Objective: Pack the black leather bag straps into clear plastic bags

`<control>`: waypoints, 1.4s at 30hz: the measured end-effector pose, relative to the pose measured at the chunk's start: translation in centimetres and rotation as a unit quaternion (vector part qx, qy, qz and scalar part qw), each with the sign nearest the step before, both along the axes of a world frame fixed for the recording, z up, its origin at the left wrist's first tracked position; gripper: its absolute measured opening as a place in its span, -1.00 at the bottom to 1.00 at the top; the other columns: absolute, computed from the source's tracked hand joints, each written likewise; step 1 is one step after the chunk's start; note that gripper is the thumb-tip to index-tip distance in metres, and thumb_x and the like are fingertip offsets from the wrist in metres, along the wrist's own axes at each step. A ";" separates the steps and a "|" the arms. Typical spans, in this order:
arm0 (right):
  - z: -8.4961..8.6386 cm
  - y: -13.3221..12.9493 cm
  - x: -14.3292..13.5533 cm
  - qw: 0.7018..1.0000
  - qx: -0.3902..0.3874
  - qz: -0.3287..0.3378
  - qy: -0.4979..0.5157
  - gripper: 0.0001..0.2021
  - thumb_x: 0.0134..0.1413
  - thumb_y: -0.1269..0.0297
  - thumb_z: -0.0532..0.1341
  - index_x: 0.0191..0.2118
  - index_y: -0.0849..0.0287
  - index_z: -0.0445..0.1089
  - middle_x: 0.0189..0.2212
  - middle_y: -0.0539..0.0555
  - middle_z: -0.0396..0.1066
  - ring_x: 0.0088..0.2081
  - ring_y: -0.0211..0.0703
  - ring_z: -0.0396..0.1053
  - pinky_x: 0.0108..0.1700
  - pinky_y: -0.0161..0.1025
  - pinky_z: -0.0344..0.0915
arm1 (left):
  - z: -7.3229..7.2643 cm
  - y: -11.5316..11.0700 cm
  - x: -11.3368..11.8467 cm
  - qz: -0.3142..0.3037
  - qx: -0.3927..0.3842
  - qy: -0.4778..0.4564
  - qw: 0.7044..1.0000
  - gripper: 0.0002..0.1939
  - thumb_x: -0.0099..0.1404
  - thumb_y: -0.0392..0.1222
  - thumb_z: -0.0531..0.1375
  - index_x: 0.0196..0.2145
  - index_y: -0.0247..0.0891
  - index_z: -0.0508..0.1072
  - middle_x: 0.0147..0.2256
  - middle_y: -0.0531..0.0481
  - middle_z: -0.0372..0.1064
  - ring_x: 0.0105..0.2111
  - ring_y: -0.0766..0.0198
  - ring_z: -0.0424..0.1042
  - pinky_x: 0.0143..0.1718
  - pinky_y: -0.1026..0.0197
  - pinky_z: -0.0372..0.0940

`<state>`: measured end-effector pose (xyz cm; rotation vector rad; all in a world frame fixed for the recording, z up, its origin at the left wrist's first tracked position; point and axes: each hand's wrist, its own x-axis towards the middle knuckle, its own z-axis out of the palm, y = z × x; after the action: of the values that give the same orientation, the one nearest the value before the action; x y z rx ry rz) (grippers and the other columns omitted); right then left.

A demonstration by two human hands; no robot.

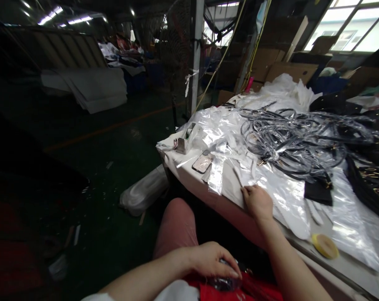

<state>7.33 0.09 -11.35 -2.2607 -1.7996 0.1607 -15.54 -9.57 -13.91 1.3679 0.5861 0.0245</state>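
My left hand [216, 261] rests in my lap, its fingers closed round a dark bundle in clear plastic [225, 281]. Over the table's near edge, my right hand [258, 202] pinches the end of a thin, dark stick-like item [237, 177]. To the left of that item lie a strip of clear film [217, 173] and a phone [202, 162]. Coiled dark straps in clear plastic [289, 138] are heaped beyond my right hand, with a black cloth piece [318, 192] to its right.
A yellow tape roll [325, 246] sits near the table's front edge at the right. Clear plastic bags [283, 94] are piled at the back. A metal post [195, 58] stands behind the table. A wrapped white roll [143, 190] lies on the floor to the left.
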 end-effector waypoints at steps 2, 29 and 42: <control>-0.1 -0.2 0.4 1.000 0.001 -0.009 0.008 -0.66 0.29 0.10 0.11 -0.15 0.15 0.58 -0.19 0.17 0.52 -0.12 0.05 0.45 -0.14 -0.17 0.26 | -0.4 0.1 0.1 0.004 -0.007 0.001 1.000 -0.64 0.23 0.03 0.26 -0.10 -0.20 0.61 -0.18 -0.03 0.57 -0.21 0.21 0.51 -0.20 0.33 0.32; 5.5 -1.7 4.7 0.978 0.081 -0.151 0.119 -0.40 0.31 -0.07 -0.15 -0.26 0.19 0.54 -0.40 0.18 0.48 -0.30 0.08 0.41 -0.30 -0.13 0.20 | -1.6 0.4 1.9 0.106 0.109 0.153 0.976 -0.54 0.31 0.01 0.16 0.04 -0.32 0.48 0.03 -0.17 0.45 0.03 0.04 0.40 0.08 0.12 0.24; 4.7 -14.1 -0.3 0.918 -0.239 0.236 0.209 -0.71 0.20 0.08 0.14 -0.49 0.10 0.37 -0.58 -0.02 0.40 -0.51 -0.17 0.29 -0.47 -0.27 0.08 | -4.1 -1.0 2.0 0.234 -0.130 0.127 0.955 -0.37 0.20 0.32 0.18 -0.30 -0.41 0.56 -0.51 -0.02 0.41 -0.57 0.35 0.28 -0.49 0.27 0.21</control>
<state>7.02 -14.05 -6.66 -1.7854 -2.1725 1.1910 -13.52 -10.52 -18.01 0.9584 1.0846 0.1507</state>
